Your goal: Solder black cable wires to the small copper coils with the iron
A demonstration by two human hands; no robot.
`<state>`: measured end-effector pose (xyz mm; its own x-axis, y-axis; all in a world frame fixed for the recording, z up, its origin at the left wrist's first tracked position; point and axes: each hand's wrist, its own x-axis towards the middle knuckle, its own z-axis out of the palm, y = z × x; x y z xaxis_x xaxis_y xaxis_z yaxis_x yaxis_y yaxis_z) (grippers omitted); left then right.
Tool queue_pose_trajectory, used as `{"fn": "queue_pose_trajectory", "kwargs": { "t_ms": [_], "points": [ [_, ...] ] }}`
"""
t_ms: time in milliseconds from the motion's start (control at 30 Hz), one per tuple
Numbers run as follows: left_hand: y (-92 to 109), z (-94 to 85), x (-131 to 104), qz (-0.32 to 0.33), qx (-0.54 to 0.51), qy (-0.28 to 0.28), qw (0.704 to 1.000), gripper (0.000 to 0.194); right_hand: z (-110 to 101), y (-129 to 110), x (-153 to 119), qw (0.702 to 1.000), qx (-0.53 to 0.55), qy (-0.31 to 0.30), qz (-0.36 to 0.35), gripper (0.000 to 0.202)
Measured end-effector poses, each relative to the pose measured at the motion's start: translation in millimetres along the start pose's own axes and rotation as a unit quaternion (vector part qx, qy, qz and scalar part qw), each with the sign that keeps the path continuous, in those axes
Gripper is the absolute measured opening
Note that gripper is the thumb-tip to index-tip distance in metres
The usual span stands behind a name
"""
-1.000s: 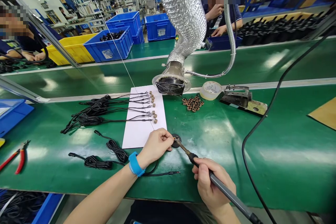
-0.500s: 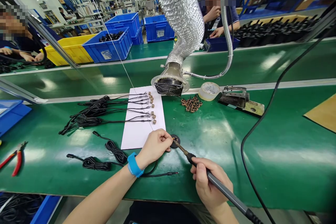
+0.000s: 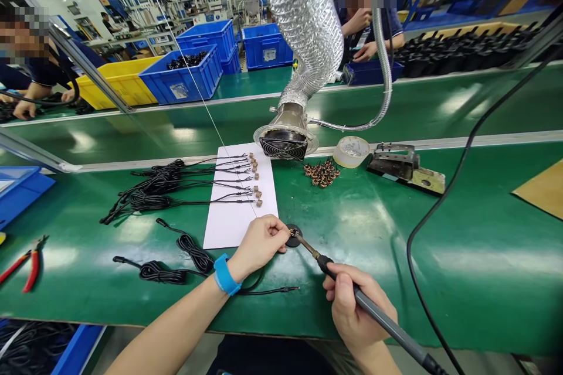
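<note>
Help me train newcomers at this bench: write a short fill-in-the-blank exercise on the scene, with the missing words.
1. The right hand grips a soldering ____.
2. The wristband near the left hand is ____.
3. The pliers are ____-handled.
4. Black cables reach onto a ____ sheet of paper.

Missing words: iron; blue; red; white.

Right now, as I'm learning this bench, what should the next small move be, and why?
Probably ease the tip of the iron onto the small part on the disc, left hand steady. The right hand holds the iron with its tip at the disc, and the left hand is at the disc's edge; whether the tip touches the part is too small to tell.
</note>
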<state>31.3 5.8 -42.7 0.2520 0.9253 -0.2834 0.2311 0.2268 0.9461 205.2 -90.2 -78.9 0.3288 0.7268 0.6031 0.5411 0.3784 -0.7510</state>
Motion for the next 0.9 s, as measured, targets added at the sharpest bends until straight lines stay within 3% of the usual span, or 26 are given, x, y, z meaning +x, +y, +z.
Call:
{"fn": "queue_pose_trajectory", "kwargs": {
  "t_ms": [500,667,900],
  "points": [
    [2.7,-0.1,-0.1,-0.002,0.007,-0.001,1.0,0.015,2.7,6.0,-4.3,0.999,0.004,0.011,0.047,0.013],
    [0.4,0.0,1.4,-0.003,0.01,0.0,1.0,0.016,8.6,1.0,5.4,0.999,-0.026,0.014,0.043,0.014],
    [-1.6,1.3,2.8,0.003,0.006,0.001,1.0,0.018,18.7,1.0,18.9,0.998,-0.016,-0.063,0.012,0.024]
  ]
}}
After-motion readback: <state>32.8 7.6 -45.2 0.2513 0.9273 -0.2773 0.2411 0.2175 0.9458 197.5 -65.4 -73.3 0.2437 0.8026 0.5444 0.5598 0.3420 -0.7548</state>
